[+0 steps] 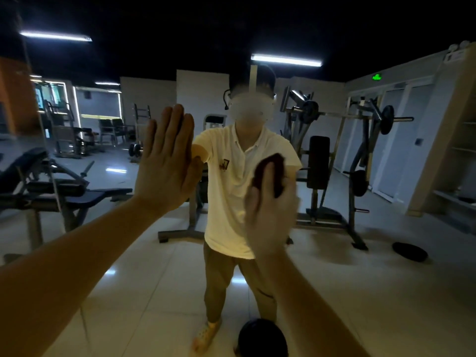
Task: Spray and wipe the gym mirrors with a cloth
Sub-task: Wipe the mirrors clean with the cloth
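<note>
Head view: your left hand (164, 161) lies flat and open on the mirror (386, 266), holding nothing. Your right hand (270, 204) presses the dark cloth (270, 173) against the glass. Wiping appears underway; no spray bottle is visible, and the remaining area cannot be judged.

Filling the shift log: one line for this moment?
stage: wiping | left hand: flat on mirror | right hand: pressing cloth

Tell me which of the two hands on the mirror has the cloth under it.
The right hand presses the dark cloth against the mirror. The left hand is flat and bare on the glass, with nothing under it.
</note>
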Tool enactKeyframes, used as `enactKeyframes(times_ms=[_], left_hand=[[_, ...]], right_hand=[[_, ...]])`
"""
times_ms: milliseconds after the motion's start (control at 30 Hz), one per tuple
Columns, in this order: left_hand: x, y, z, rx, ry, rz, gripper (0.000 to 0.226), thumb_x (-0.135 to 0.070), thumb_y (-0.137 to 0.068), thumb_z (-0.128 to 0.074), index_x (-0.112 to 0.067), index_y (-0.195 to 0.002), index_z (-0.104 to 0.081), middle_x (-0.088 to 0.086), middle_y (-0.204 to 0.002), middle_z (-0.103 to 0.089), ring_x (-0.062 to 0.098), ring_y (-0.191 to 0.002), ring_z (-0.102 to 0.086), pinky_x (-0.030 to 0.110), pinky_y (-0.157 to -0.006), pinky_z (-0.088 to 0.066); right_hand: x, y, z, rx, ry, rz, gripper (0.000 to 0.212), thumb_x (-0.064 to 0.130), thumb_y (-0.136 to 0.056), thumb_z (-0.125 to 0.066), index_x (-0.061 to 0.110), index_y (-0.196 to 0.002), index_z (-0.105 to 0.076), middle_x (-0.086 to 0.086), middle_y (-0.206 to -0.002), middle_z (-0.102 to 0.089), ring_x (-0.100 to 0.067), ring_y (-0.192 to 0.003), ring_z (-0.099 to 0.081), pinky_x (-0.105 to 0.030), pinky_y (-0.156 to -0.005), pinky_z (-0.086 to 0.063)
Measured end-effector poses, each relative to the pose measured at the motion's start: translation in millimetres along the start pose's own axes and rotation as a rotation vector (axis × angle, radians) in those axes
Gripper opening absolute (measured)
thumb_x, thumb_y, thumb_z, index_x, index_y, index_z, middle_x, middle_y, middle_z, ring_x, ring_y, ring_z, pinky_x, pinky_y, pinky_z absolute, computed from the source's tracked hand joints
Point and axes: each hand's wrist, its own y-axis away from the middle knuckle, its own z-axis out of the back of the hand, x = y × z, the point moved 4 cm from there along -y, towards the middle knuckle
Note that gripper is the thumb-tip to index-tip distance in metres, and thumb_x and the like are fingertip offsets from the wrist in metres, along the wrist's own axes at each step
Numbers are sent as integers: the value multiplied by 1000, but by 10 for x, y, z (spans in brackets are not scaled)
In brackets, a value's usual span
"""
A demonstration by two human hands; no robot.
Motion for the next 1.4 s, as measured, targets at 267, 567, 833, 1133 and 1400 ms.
enactKeyframes(times_ms=[267, 567, 833, 1133, 1400], left_hand=[[83, 340, 341, 76, 77, -70, 80, -48, -103, -42, -3, -165, -18, 23, -172, -14, 40, -160, -12, 56, -130, -9], [504, 1194, 173, 247, 16, 89, 134, -90, -76, -53, -7, -167, 1, 16, -175, 9, 35, -162, 5, 52, -130, 6], [530, 1228, 73, 275, 46, 86, 137, -80, -75, -69, -3, -166, -1, 22, -173, 6, 40, -161, 4, 66, -127, -6], [501, 1221, 161, 347, 7, 96, 140, -88, -77, -62, -2, -165, 4, 22, -173, 10, 39, -161, 7, 67, -126, -11], [504, 1217, 154, 356, -1, 99, 133, -100, -78, -24, -5, -166, 4, 18, -174, 11, 36, -161, 8, 64, -128, -7]], right_hand=[[349, 719, -641, 291, 56, 408, 42, 19, -102, -59, 12, -144, -56, -14, -111, -57, -34, -100, -59, -52, -89, -51], [-1059, 167, 452, 199, 414, -145, 59, 23, -100, -57, 15, -155, -36, -23, -126, -48, -37, -93, -60, -47, -78, -57], [-23, 890, -288, 179, 290, -260, 60, 30, -106, -49, 7, -158, -33, -23, -133, -49, -29, -97, -63, -27, -82, -44], [857, 1554, -721, 499, 132, 119, 72, 35, -92, -76, 8, -153, -47, -10, -117, -64, -12, -86, -66, -18, -74, -54], [56, 1260, -372, 519, 168, 337, 65, 25, -95, -73, 11, -152, -44, -16, -114, -59, -25, -90, -64, -38, -73, -61]])
